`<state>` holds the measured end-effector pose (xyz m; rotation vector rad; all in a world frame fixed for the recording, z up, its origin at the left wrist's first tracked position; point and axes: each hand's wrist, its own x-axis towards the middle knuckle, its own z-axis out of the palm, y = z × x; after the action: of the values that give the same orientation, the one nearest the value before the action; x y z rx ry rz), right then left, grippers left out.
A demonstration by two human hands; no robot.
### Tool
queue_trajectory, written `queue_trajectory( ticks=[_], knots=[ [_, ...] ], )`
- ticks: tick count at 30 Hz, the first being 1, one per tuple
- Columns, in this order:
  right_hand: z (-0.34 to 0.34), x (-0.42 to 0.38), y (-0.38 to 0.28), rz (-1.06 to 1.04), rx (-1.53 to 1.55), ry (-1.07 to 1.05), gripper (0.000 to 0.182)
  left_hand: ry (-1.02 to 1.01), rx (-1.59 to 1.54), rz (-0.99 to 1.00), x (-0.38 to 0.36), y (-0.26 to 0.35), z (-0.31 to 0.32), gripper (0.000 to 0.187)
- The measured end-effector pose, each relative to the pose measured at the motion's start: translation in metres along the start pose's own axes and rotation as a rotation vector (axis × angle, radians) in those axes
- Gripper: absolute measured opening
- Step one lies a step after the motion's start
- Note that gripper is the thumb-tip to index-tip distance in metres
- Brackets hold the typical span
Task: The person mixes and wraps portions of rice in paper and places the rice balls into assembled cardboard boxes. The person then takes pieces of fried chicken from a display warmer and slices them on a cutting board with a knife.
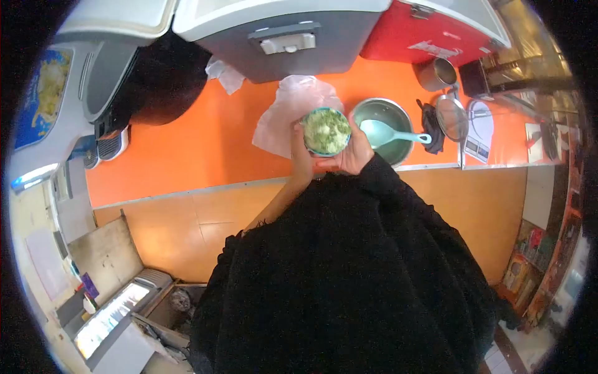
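Both hands hold a small teal-rimmed bowl (326, 131) filled with a pale green, crumbly food. My left hand (301, 149) curves round the bowl's left side, and my right hand (356, 148) supports its right side and lower edge. Under and behind the bowl lies a sheet of whitish paper (274, 124) on the orange counter (187, 159). Just right of my right hand stands a metal pot (395, 111), with a light teal spoon (381, 133) lying across it.
A grey cooler (299, 56) and a red cooler (398, 37) stand along the back. To the right are a metal cup (438, 73), a strainer (451, 117), a black cloth (431, 128) and a kitchen scale (478, 134). Crumpled paper (226, 76) lies at the back left.
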<state>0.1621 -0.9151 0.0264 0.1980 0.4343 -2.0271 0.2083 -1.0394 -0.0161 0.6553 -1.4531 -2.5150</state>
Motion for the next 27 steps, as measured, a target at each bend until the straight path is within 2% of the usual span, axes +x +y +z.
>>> queue_trajectory(
  ticks=[1,2,3,4,5,7,8,9,10,11,13,15,17,18,19,20,21,22,23,24,26,27],
  knots=[
    [0.004,0.004,0.006,-0.025,0.058,0.075,0.066,-0.068,0.194,0.04,0.003,-0.005,-0.022,0.042],
    [-0.007,0.011,0.011,-0.001,0.155,0.045,0.059,-0.06,0.193,0.042,0.009,-0.004,-0.04,0.042],
    [-0.007,0.019,0.014,0.004,0.153,0.044,0.059,-0.05,0.469,0.236,0.017,0.001,-0.058,0.038],
    [-0.006,0.028,0.017,-0.094,0.107,0.137,0.059,-0.04,0.745,0.427,0.025,0.004,-0.075,0.036],
    [-0.006,0.037,0.02,-0.19,0.061,0.231,0.06,-0.035,0.744,0.423,0.032,0.008,-0.092,0.036],
    [-0.016,0.056,0.018,-0.21,-0.043,0.21,0.054,0.193,1.467,0.491,0.046,0.012,-0.122,0.046],
    [-0.017,0.068,0.019,-0.52,-0.699,0.48,0.053,0.196,1.466,0.49,0.054,0.005,-0.133,0.046],
    [-0.018,0.079,0.023,-0.816,-1.368,0.734,0.054,0.198,1.367,0.383,0.06,-0.001,-0.141,0.051],
    [-0.019,0.089,0.029,-1.011,-1.547,0.729,0.057,0.195,1.316,0.332,0.066,-0.006,-0.15,0.054],
    [-0.03,0.098,0.032,-1.014,-1.547,0.732,0.057,0.195,1.265,0.281,0.071,-0.007,-0.156,0.057],
    [-0.065,0.112,0.043,-0.81,-2.259,0.51,0.059,0.024,1.072,-0.068,0.068,-0.008,-0.158,0.063],
    [-0.074,0.118,0.047,-0.846,-2.275,0.532,0.059,0.012,0.99,-0.076,0.055,0.012,-0.144,0.066],
    [-0.072,0.119,0.05,-0.786,-2.281,0.588,0.059,0.005,0.906,-0.089,0.044,0.014,-0.141,0.069],
    [-0.07,0.118,0.052,-0.786,-2.278,0.599,0.059,-0.064,0.811,0.069,0.043,0.008,-0.144,0.066],
    [-0.067,0.116,0.051,-0.81,-2.127,0.633,0.061,-0.132,0.709,0.229,0.044,0.004,-0.146,0.064],
    [-0.061,0.115,0.048,-0.833,-1.977,0.659,0.063,-0.138,0.708,0.236,0.045,0.002,-0.147,0.064],
    [-0.047,0.108,0.045,-0.835,-1.979,0.665,0.063,-0.157,0.794,0.301,0.042,0.001,-0.148,0.063],
    [-0.033,0.1,0.041,-0.931,-1.928,0.702,0.063,-0.174,0.88,0.363,0.039,-0.001,-0.15,0.063],
    [-0.024,0.093,0.037,-1.025,-1.875,0.738,0.063,-0.179,0.878,0.36,0.036,0.001,-0.15,0.063],
    [-0.022,0.089,0.03,-1.049,-1.796,0.671,0.064,-0.217,0.878,0.343,0.032,0.006,-0.148,0.061],
    [-0.009,0.067,0.016,-1.092,-1.807,0.701,0.064,-0.272,0.877,0.328,0.025,0.018,-0.142,0.059],
    [-0.002,0.054,0.008,-1.136,-1.82,0.717,0.064,-0.359,0.911,0.249,0.021,0.026,-0.14,0.057]
  ],
)
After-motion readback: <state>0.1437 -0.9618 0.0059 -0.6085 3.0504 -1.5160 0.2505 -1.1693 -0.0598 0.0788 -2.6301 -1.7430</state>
